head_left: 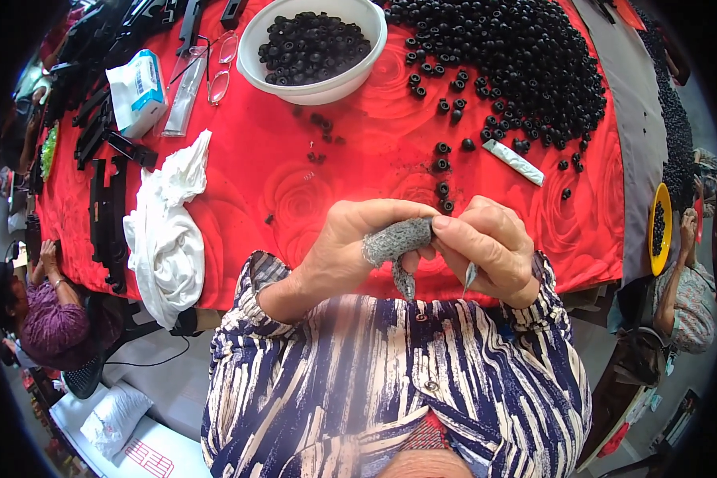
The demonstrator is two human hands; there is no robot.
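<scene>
We have the red table (239, 171) before us, its near edge curving past just below our wrists and its right edge lined by a grey strip (641, 119). The black heap (518, 72) takes the far right of the top, its near side breaking into loose pieces that trail toward our hands. The white bowl (311, 92), part filled with similar pieces, stands left of the heap at the far side. On our left, the white cloth (167, 247) lies crumpled, with long black frames (118, 215) between it and the left edge. A broad stretch of red runs from that cloth to our left hand (334, 247), another from our right hand (490, 247) to the grey strip. The tissue box (138, 95) sits beyond the cloth, and a yellow dish (656, 263) lies by the right edge. The glasses (219, 85) rest between box and bowl; a pale sachet (514, 163) lies at the heap's near side. A grey wrap (398, 239) covers fingers of our left hand. The smallest thing, a dark part (429, 229), is pinched where both hands' bent fingers meet, mostly hidden by them, just inside the near edge as we look down.
</scene>
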